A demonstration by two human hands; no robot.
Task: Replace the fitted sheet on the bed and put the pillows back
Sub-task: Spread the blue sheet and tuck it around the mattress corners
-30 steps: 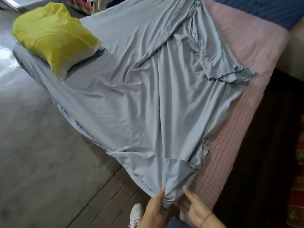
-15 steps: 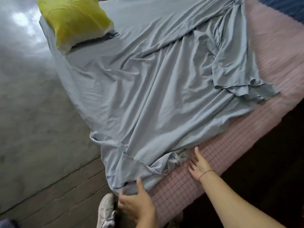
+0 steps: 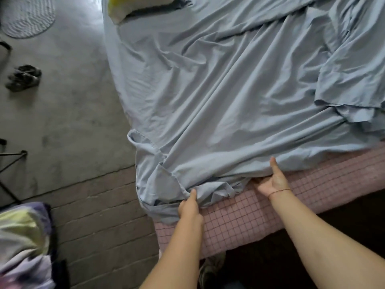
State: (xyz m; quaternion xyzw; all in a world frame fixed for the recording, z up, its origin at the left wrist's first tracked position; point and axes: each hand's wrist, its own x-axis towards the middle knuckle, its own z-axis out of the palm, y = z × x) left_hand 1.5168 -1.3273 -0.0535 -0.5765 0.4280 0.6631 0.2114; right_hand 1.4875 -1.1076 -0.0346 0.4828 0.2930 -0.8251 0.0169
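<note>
fitted sheet (image 3: 218,90): light blue, rumpled over the pink checked mattress (image 3: 260,213)
left hand (image 3: 188,207): I see it pinching the bunched corner
right hand (image 3: 273,182): pinching the hem, thumb on top
yellow pillow (image 3: 118,9): far corner, on the sheet

Rumpled pale-blue fitted sheet (image 3: 229,97) partly covers mattress (image 3: 260,215)

Pillow (image 3: 125,7) cropped at top, fingers of both hands (image 3: 188,207) (image 3: 275,181) seemingly under sheet (image 3: 229,90)

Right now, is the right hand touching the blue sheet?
Touching. In the head view the right hand pinches the sheet at its edge, thumb on top.
</note>
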